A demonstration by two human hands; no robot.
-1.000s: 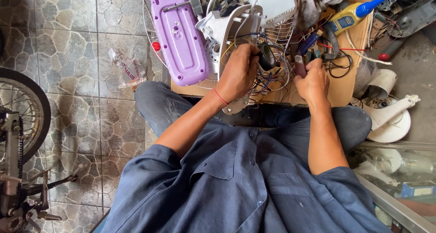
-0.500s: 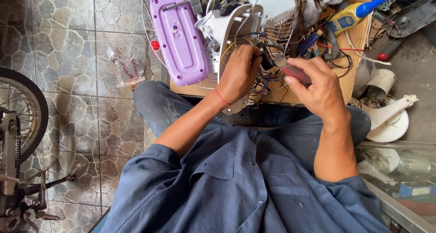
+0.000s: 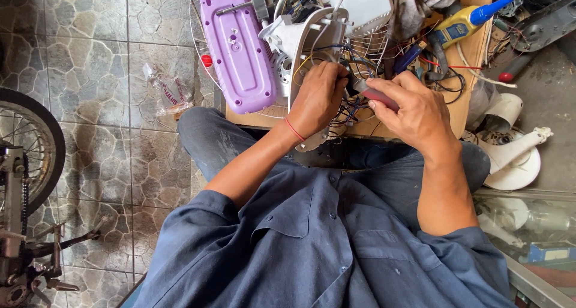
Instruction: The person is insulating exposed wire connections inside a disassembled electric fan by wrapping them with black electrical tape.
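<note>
Head view: left hand (image 3: pixel 319 101) grips the white fan housing (image 3: pixel 312 35) at the workbench's (image 3: pixel 468 62) near edge; right hand (image 3: pixel 411 113) pinches a red-handled tool (image 3: pixel 379 95) beside it.

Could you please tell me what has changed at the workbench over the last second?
The right hand lifted off the bench, took up a red-handled tool and brought its tip across to the wires beside the left hand. The left hand kept its grip on the white fan housing. The purple panel and the yellow meter stayed where they were.
</note>
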